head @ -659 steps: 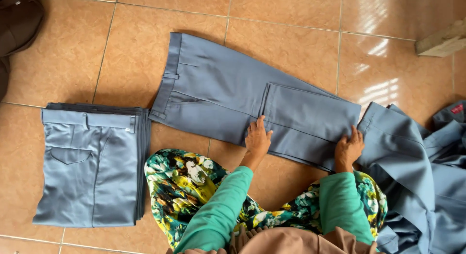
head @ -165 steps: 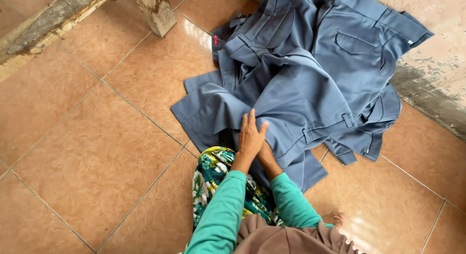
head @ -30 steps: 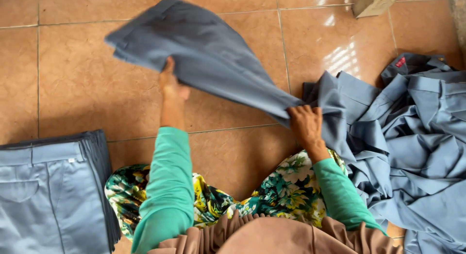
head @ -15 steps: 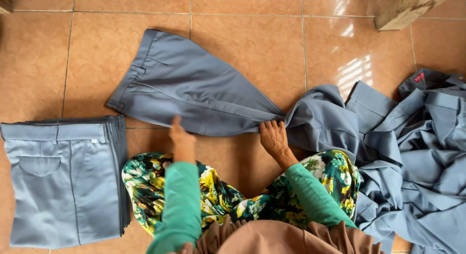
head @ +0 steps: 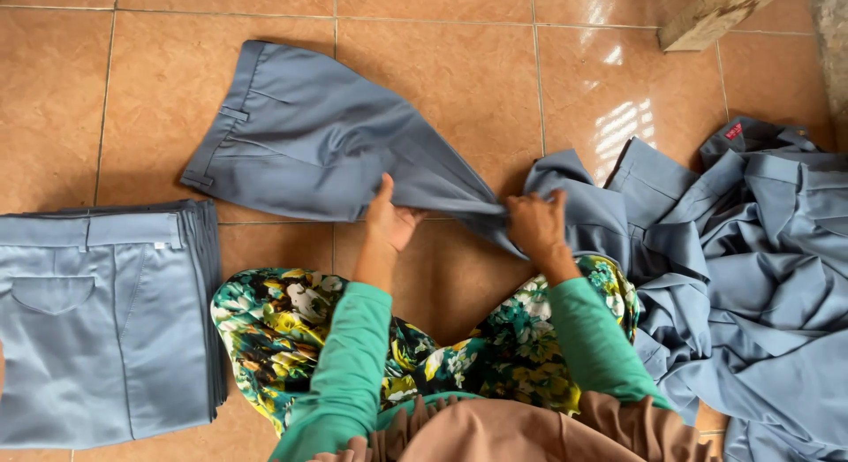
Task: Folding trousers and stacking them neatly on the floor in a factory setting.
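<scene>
A pair of grey-blue trousers [head: 327, 144] lies spread on the tiled floor in front of me, waistband to the upper left. My left hand [head: 389, 219] grips the lower edge of the trouser leg near its middle. My right hand [head: 534, 223] pinches the same leg further right, where the cloth bunches toward the heap. Both arms wear green sleeves.
A neat stack of folded grey-blue trousers [head: 102, 321] sits at the left. A loose heap of the same garments [head: 751, 276] fills the right side. A wooden block [head: 711, 16] lies at the top right. My floral-clad knees [head: 291, 325] are at the bottom centre.
The trousers, held up in the air a second ago, have come down flat on the floor. Both hands have shifted onto the leg's lower edge.
</scene>
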